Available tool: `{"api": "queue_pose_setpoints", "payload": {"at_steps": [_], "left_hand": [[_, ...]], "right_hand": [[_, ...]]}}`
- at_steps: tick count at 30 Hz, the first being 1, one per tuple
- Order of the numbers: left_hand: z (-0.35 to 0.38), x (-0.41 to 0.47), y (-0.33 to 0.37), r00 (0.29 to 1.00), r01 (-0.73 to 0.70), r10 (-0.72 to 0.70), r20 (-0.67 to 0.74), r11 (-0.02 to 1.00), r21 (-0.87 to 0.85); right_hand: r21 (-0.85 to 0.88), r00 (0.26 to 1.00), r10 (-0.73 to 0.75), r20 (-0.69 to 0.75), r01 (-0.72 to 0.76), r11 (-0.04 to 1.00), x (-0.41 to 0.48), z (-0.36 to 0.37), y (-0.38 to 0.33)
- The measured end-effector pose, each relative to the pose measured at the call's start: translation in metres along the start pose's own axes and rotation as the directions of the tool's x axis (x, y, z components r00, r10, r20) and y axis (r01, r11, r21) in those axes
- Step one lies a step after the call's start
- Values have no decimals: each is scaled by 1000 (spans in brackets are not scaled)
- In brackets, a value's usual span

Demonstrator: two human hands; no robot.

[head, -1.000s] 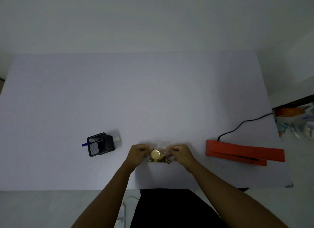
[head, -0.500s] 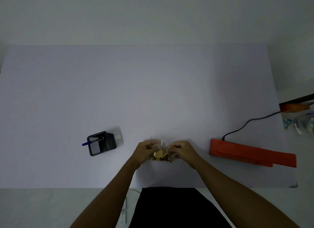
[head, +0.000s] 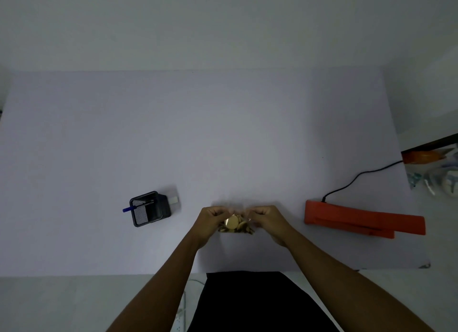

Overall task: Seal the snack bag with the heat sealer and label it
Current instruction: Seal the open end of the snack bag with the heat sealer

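Clear snack bag (head: 235, 224) pinched between left hand (head: 210, 221), right hand (head: 269, 220).

Both bare forearms reach forward and converge; left hand (head: 210, 221) and right hand (head: 269, 220) are curled, fingertips pinched (knuckles up), close together.

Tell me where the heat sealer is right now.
In the head view the orange heat sealer lies on the table's right side, near the front edge, to the right of the right hand, with its black cord running off to the right.
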State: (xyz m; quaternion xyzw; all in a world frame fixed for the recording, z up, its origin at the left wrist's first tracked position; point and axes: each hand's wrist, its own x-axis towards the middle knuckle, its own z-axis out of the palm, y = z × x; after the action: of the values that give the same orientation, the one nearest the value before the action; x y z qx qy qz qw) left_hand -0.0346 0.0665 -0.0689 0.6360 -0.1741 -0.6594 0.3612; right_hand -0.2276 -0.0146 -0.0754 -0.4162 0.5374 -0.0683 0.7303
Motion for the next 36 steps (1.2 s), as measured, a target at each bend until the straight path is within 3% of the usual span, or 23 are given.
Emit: {"api": "queue_pose_setpoints", "payload": {"at_steps": [4,8,15,21,30,36], "left_hand": [[0,-19,14,998,-64,64,2,998,-2],[-4,-38,31,989,-147,147,10,988,42],[-12,-72,67,966,-260,260,-10,965,23],[-23,-96,97,935,-356,355,15,934,44],[-8,-111,112,924,-360,363,117,932,-50],[18,-104,118,925,-353,355,138,935,-38]], "right_hand": [[73,998,-24,64,19,997,-17,4,-15],[39,992,-87,91,83,996,-38,9,-33],[52,976,-218,-22,219,974,-71,34,-67],[82,951,-309,-18,310,947,-97,52,-90],[161,904,-392,-167,418,894,-131,55,-97],[232,845,-385,-371,486,843,-143,44,-90]]}}
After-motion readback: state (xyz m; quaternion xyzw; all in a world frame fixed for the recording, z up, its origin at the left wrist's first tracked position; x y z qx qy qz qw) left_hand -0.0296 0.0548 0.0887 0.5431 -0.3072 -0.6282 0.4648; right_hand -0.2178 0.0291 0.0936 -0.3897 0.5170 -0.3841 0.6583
